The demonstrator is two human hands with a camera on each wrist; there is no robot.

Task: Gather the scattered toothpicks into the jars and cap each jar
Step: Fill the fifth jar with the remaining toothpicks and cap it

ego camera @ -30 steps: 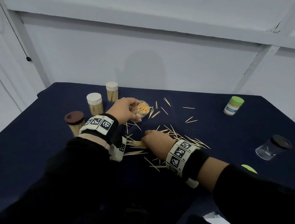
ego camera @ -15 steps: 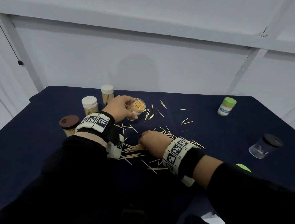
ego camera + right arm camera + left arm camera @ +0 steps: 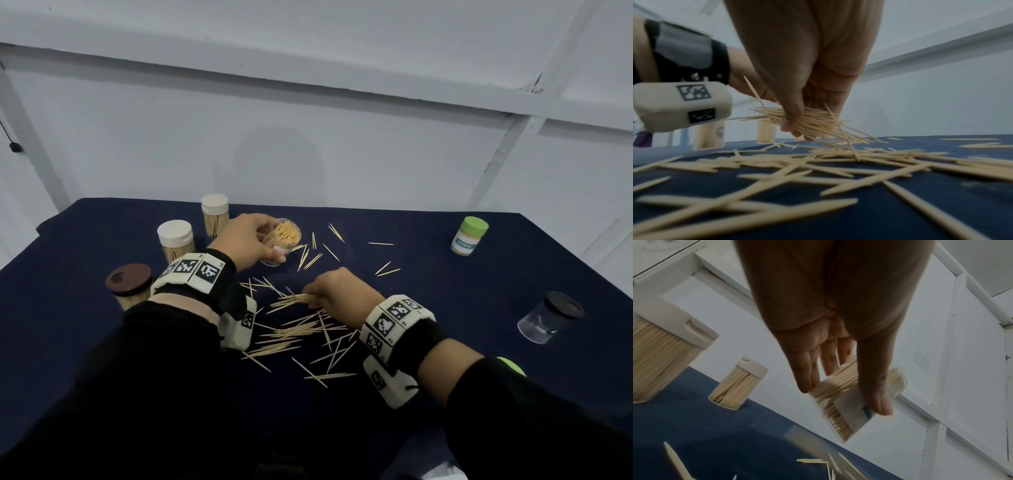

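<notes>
toothpicks (image 3: 301, 335) lie all over the dark blue table (image 3: 445, 301), most of them in a heap near the person. right hand (image 3: 337, 291) pinches a bunch of toothpicks (image 3: 813, 120) just above the heap. left hand (image 3: 245, 241) grips an open jar (image 3: 282, 240), tipped over a bit and nearly full. three closed jars (image 3: 176, 238) stand on the left side. a green-lid jar (image 3: 469, 236) and a black-lid jar (image 3: 551, 317) sit well apart on the right.
</notes>
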